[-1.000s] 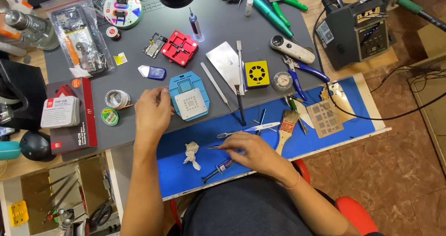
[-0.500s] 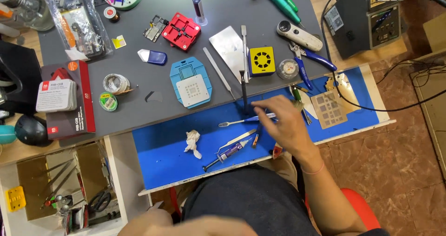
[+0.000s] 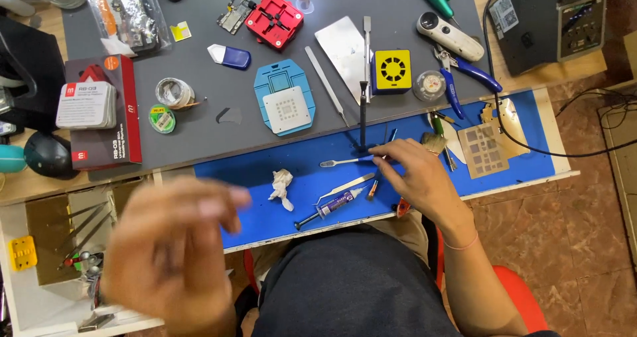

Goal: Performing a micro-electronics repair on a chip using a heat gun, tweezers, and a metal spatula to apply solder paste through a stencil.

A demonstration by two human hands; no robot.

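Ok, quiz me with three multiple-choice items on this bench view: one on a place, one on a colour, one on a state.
1. Where does the crumpled white tissue lie?
A. on the blue mat
B. on the grey mat
C. in the drawer

2. What colour is the square block with the round fan grille?
A. red
B. yellow
C. green

3. What is the right hand doing?
A. raised, blurred, empty
B. resting on the person's lap
C. fingertips on a thin tool on the blue mat

Answers: 1 A, the tissue sits on blue, left of the syringe. 2 B, its body is plainly yellow. 3 C, the fingertips meet the tool's end; the left hand is the blurred one.
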